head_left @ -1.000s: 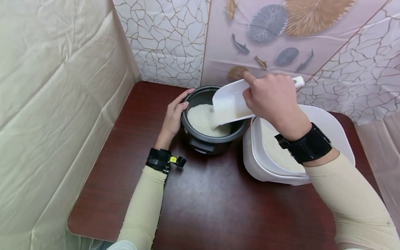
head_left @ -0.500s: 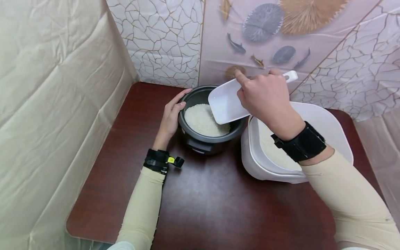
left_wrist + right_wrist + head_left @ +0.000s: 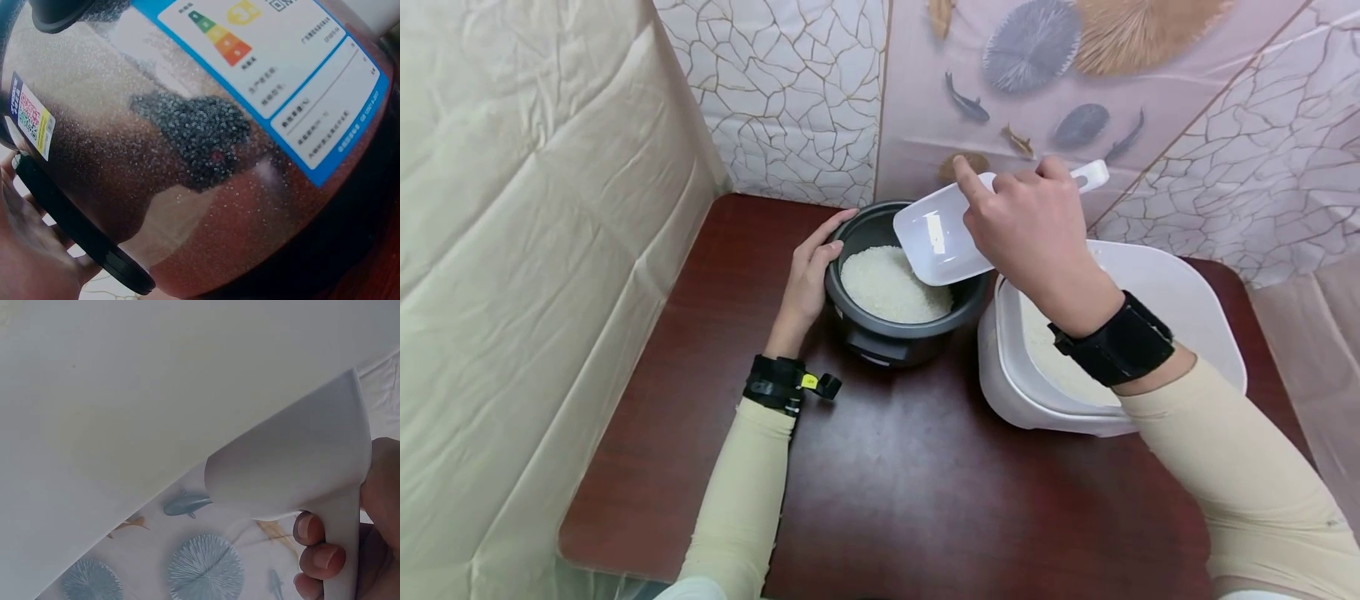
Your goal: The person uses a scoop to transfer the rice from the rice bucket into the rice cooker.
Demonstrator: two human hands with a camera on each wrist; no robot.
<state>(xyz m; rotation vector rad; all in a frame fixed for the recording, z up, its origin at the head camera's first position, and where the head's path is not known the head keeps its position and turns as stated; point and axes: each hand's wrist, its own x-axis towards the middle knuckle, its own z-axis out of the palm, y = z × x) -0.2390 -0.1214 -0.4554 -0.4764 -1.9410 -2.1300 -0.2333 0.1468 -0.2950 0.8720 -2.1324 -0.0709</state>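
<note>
A dark rice cooker [image 3: 912, 328] with a mound of white rice [image 3: 886, 285] in its pot stands near the back of the table. My left hand [image 3: 807, 282] holds its left side, thumb at the rim; in the left wrist view, fingers show behind a black side handle [image 3: 75, 225] beside the glossy body [image 3: 187, 244]. My right hand [image 3: 1030, 232] grips the handle of a white scoop [image 3: 934, 235], index finger pointing forward. The scoop slants down over the pot's right part, its visible inside bare and shiny. Fingers [image 3: 325, 557] wrap the scoop handle in the right wrist view.
A large white bin [image 3: 1180, 287] with rice [image 3: 1060, 358] inside stands right of the cooker, under my right forearm. A patterned wall covering [image 3: 797, 100] rises behind the brown table [image 3: 895, 483], and a cream cloth [image 3: 535, 250] hangs at the left.
Rice slid off the scoop into the pot, and the scoop's visible inside is now bare. My right hand has lifted slightly and moved left. My left hand stays on the cooker.
</note>
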